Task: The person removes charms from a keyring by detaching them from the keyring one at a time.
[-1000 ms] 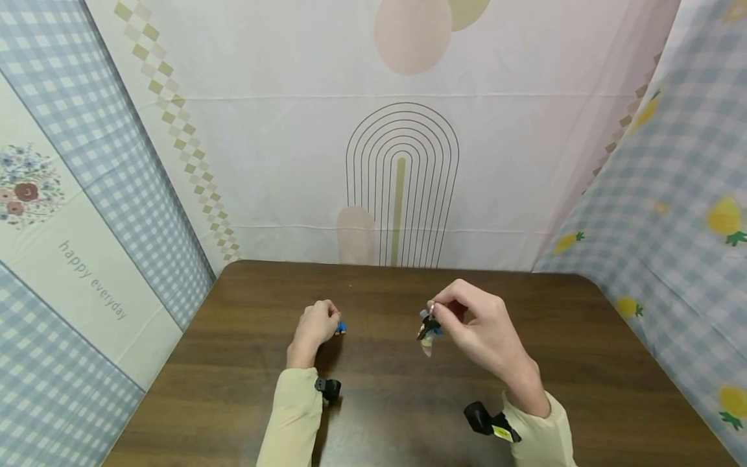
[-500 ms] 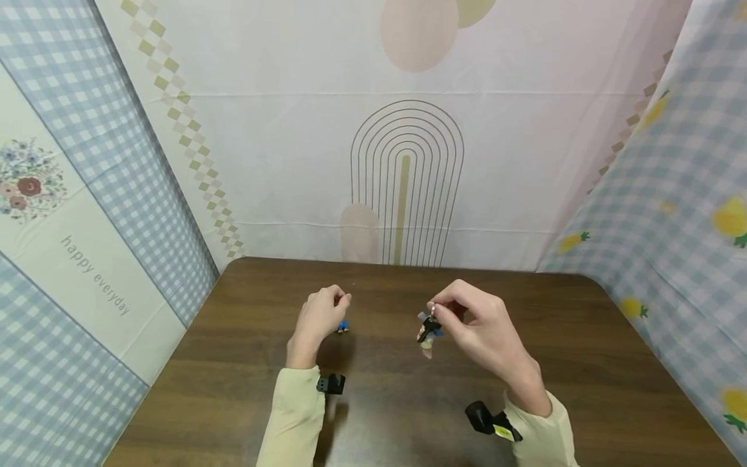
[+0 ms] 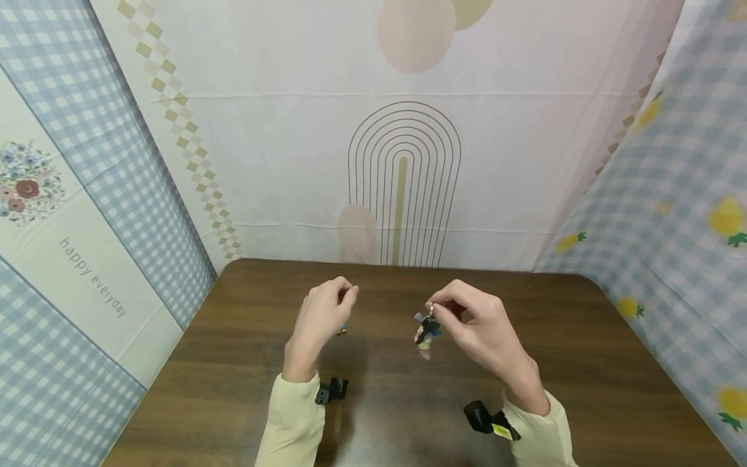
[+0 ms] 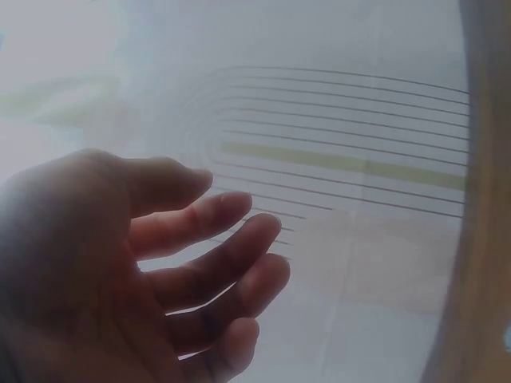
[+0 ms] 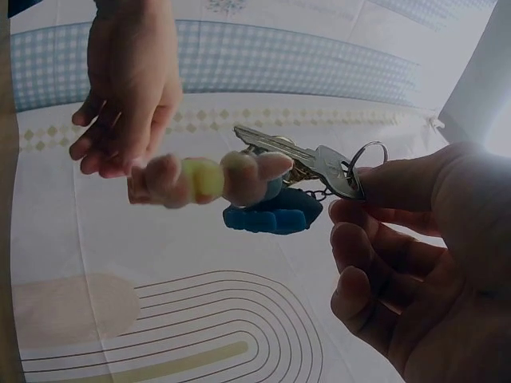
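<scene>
My right hand (image 3: 481, 327) pinches a metal key ring (image 5: 382, 147) between thumb and fingers, holding it above the table. From the ring hang a silver key (image 5: 291, 150), a blue charm (image 5: 273, 220) on a short chain, and a pink-and-yellow figurine charm (image 5: 201, 180). My left hand (image 3: 318, 314) is raised to the left of the keys, apart from them. Its fingers bend loosely with nothing between them, as the left wrist view shows. Just beyond this hand, a small blue-and-yellow thing (image 3: 343, 330) lies on the table, mostly hidden; its kind is unclear.
A dark brown wooden table (image 3: 397, 402) lies under both hands. Behind it hangs a pale cloth (image 3: 280, 162) with printed arches. Checked blue cloths (image 3: 683, 259) flank the right and left sides. Each wrist wears a small black camera (image 3: 478, 417).
My left hand has risen off the small blue-and-yellow thing and shifted slightly right, leaving it on the table. My right hand stays nearly still, with the hanging keys and charms swaying a little.
</scene>
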`<state>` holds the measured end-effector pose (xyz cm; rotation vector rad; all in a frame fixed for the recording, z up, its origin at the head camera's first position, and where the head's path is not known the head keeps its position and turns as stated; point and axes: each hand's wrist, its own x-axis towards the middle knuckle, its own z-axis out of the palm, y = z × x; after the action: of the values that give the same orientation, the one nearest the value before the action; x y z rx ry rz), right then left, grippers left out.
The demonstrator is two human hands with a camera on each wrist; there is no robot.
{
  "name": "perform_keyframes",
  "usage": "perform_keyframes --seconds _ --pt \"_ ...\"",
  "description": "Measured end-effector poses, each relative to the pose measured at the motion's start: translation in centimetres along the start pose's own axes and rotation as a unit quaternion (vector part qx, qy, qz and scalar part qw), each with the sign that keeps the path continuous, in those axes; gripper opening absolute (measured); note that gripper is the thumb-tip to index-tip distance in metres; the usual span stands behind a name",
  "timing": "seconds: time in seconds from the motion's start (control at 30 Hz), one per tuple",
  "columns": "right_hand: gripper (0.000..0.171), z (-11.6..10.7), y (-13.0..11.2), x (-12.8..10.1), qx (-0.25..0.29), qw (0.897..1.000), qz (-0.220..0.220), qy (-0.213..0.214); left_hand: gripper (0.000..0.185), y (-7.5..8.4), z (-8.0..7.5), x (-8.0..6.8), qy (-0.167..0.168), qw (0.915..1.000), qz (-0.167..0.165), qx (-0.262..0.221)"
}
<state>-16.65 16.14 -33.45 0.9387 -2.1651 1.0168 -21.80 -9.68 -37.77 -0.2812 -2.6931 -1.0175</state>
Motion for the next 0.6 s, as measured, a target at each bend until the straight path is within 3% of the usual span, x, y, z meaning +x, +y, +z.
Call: perform_keyframes --seconds 0.37,0.6 --pt "0.024 0.0 -0.1 -0.1 0.005 1.000 0.001 -0.007 0.015 2.9 -1.5 -1.7 0.027 0.9967 0.076 -0.011" --pt "0.025 0.0 0.0 0.1 0.009 1.000 -0.016 -0.001 0.009 4.9 -2.2 -2.9 0.022 0.9859 0.164 -0.026"
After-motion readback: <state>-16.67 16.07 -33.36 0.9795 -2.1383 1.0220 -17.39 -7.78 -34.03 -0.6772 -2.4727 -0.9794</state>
